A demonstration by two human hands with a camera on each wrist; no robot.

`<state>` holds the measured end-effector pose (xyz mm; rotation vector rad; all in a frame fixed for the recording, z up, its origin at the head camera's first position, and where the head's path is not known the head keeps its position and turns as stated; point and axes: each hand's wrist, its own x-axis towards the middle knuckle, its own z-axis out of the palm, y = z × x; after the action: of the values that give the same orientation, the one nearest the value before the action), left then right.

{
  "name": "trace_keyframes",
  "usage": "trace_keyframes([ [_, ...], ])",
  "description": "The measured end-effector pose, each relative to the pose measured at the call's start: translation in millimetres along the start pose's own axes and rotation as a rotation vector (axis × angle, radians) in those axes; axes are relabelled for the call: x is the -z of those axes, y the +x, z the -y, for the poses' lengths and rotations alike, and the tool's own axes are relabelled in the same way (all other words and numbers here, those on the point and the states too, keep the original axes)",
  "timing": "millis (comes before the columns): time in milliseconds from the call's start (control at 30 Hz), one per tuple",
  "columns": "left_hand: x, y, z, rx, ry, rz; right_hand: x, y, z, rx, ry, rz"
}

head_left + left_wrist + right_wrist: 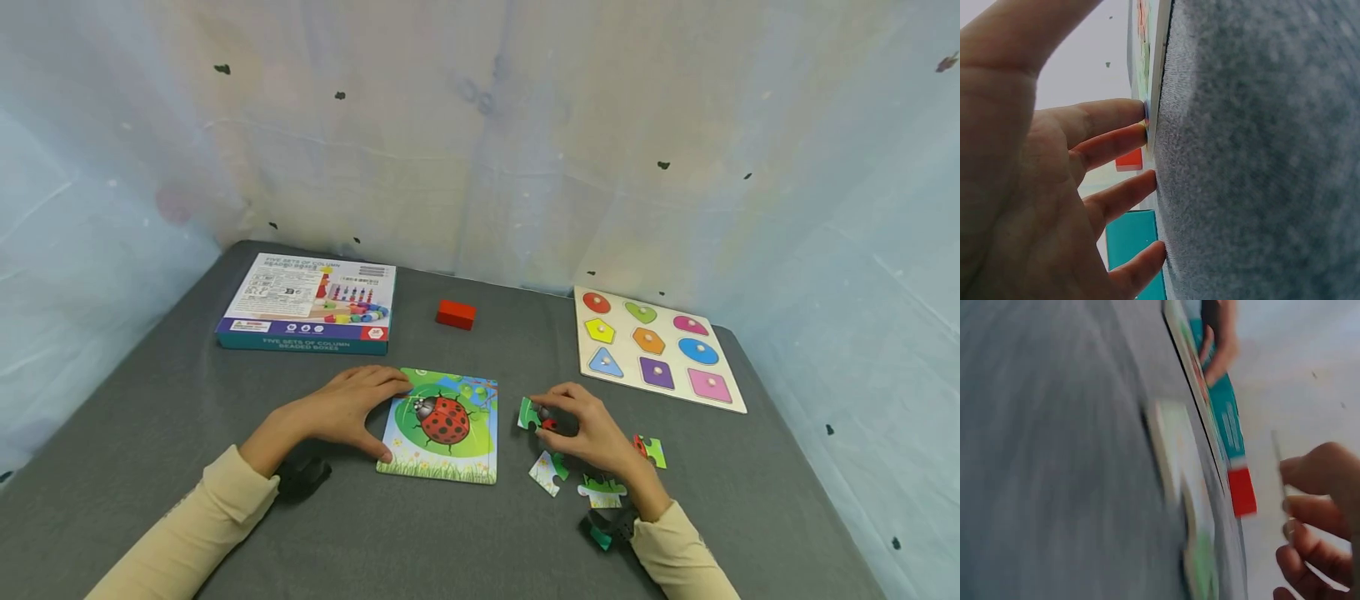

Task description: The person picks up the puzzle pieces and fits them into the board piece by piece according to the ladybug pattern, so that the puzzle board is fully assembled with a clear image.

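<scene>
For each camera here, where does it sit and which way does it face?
Head: on the head, facing forward and down at the ladybug puzzle; left hand, right hand and sleeves show.
Left wrist: on that wrist, facing the puzzle's edge; palm and fingers show.
Right wrist: on that wrist, facing past a loose puzzle piece; both hands show.
Head and left wrist share the red block.

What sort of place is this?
Probably a tabletop play area: there's a grey cloth-covered table, a square green ladybug puzzle board and a flat cream board with colourful knobbed shapes.
</scene>
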<state>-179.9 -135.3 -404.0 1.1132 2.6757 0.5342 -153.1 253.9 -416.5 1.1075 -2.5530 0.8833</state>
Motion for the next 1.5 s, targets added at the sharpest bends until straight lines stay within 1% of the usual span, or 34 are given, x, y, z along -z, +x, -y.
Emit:
trace_keyframes([
  [133,0.0,1.2,0.0,-0.008,0.006,-0.015,-8,17.2,16,0.080,0.033,-0.001],
  [333,-0.2,2.0,0.6,-0.030,0.019,-0.036,-23,41.6,36,0.168,0.064,0.022],
  [467,-0.5,2.5,0.3,-0.042,0.014,-0.041,-35,55.9,46,0.228,0.036,0.048],
  [567,-1.4,2.7,0.7,-0.044,0.011,-0.039,-44,65.6,54,0.248,0.005,0.073],
  [733,-3.1,2.5,2.2,-0.044,0.001,-0.041,-58,79.4,65,0.233,-0.076,0.084],
  [867,-2.7,2.5,1.9,-0.028,-0.005,-0.032,-68,87.4,69,0.220,-0.136,0.083],
  [933,-2.4,2.2,1.5,-0.019,-0.003,-0.027,-72,90.4,70,0.202,-0.134,0.102],
  [1067,-2.5,1.4,1.6,-0.007,-0.004,-0.018,-79,94.4,71,0.141,-0.137,0.151],
  [1133,-2.4,1.0,1.6,-0.007,-0.003,-0.020,-82,96.3,72,0.120,-0.144,0.162],
  [1300,-0.9,0.7,1.3,-0.007,-0.019,-0.031,-89,98.2,71,0.126,-0.163,0.160],
  [1500,1.8,4.2,1.7,-0.022,-0.089,-0.076,-94,97.0,69,0.126,-0.176,0.157],
])
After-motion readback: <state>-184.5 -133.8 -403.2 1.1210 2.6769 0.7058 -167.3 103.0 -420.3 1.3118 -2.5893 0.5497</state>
